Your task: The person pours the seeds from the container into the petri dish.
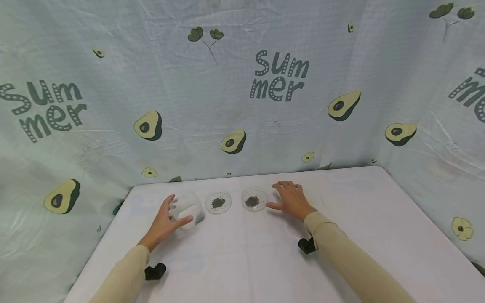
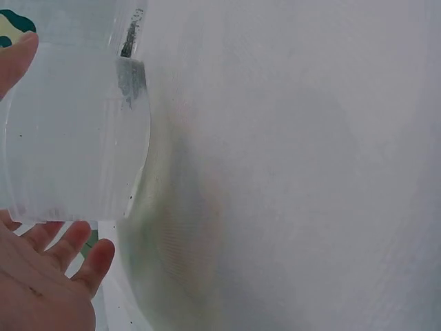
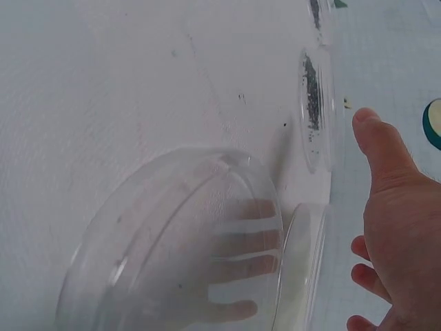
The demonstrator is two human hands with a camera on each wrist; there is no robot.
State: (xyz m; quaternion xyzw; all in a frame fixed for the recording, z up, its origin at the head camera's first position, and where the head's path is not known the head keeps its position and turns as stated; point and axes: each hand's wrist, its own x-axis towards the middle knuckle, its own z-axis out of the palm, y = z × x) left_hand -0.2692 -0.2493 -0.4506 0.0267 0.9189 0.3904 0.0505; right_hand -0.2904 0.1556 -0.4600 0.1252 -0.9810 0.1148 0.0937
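Note:
Two shallow clear dishes, the left dish [image 1: 218, 209] and the right dish [image 1: 254, 208], hold small dark flakes near the table's back edge. My left hand [image 1: 165, 224] spans a wide clear plastic container [image 2: 76, 138], thumb at one side and spread fingers at the other, fingertips right at its wall. My right hand [image 1: 291, 200] is beside the right dish, fingers spread, thumb tip near the rim. Close to that hand, the right wrist view shows a large clear curved vessel [image 3: 172, 207], with finger shapes visible in it, and another dish [image 3: 303, 269] seen edge-on.
A pale sheet covers the table [image 1: 246, 261]. Behind it hangs a curtain [image 1: 212, 92] printed with avocados and lettering. A black wrist camera mount [image 1: 155, 272] sits under the left sleeve, and another mount [image 1: 307, 245] under the right sleeve.

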